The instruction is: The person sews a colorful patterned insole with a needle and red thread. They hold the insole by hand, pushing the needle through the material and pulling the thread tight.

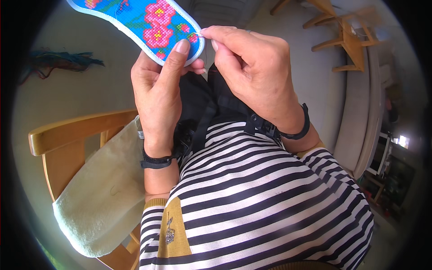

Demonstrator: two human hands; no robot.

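Observation:
A blue embroidered insole (135, 23) with pink flowers, green leaves and a white bound edge fills the upper left of the head view. My left hand (162, 81) holds its rounded near end, thumb on the stitched face and fingers behind. At the insole's right edge, my right hand (253, 64) pinches thumb and index finger at a small pale thing, perhaps a needle or thread; it is too small to tell. A thin thread (206, 50) hangs below those fingertips. Another loose strand lies across the blue face.
A bundle of coloured threads (67, 60) lies at the left. Beside me stands a wooden chair (84, 128) with a pale fleecy cloth (104, 192) over it. Wooden furniture legs (351, 40) are at the upper right, near a long beige sofa-like piece (357, 111).

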